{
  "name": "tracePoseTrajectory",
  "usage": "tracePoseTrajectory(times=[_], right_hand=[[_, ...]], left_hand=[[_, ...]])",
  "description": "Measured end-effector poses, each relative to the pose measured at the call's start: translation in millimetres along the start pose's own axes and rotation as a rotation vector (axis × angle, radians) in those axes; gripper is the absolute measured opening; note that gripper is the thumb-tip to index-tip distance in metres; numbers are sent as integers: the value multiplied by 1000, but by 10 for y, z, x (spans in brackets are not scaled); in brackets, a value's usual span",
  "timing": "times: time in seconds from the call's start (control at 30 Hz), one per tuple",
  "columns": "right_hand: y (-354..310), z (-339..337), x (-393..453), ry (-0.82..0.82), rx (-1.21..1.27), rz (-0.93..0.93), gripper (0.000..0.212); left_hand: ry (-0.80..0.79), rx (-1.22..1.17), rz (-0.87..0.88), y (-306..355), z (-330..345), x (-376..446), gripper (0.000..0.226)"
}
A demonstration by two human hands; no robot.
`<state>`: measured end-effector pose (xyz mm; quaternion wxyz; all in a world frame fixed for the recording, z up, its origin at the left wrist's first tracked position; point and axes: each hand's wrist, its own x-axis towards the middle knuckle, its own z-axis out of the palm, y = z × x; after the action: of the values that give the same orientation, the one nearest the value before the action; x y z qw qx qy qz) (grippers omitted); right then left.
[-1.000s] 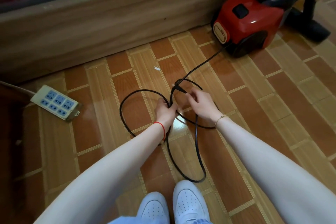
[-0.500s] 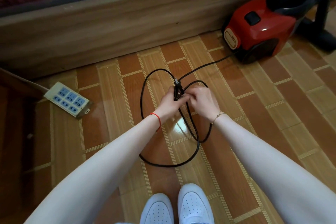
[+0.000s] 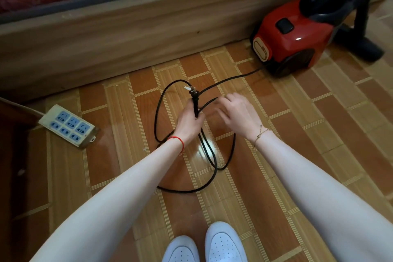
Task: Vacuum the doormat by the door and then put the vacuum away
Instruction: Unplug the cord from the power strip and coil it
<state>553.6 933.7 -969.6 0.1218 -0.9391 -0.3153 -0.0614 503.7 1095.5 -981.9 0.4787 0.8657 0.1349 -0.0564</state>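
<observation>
The step in hand looks like the putting-away half of the task: the cord [image 3: 212,164] is being gathered into loops before the red vacuum [image 3: 291,38] is stowed. The left hand [image 3: 189,122] is clamped round a bundle of cord strands, with the plug [image 3: 194,94] sticking up just above its fist, prongs free of any socket. The right hand [image 3: 238,114] hovers just beside it with fingers relaxed and spread, one strand passing by its fingertips — whether it actually pinches that strand cannot be told through the blur. The vacuum sits against the wooden bed base [image 3: 127,34], well apart from the hands, its cord running across the tiled floor [image 3: 319,134] to the loops; the black wand and floor head [image 3: 365,47] stand beside it. The next move, by my reading, calls for the right hand to draw in the slack toward the vacuum and lay another loop into the left fist without letting the held coils slip. Counted: one vacuum, one cord with one plug, roughly three loops showing, one power strip [image 3: 68,126] with six blue sockets, two white shoes [image 3: 204,247] — no doormat in view.
</observation>
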Motion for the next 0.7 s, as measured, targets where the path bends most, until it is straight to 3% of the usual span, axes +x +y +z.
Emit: tracePoseTrajectory(times=[0.27,0.37,0.5,0.7], right_hand=[[189,-25,172,-55,5,96,44],[156,-244,238,-98,25,104,50],[78,-776,294,-146,59,142,52],[28,-1980,378,-172,80,201,52]], left_hand=[[9,279,118,-101,-140,221,21],[-20,370,112,52,-283,241,32],[-63,527,152,548,-530,85,41],[-94,570,196,1793,-954,-142,22]])
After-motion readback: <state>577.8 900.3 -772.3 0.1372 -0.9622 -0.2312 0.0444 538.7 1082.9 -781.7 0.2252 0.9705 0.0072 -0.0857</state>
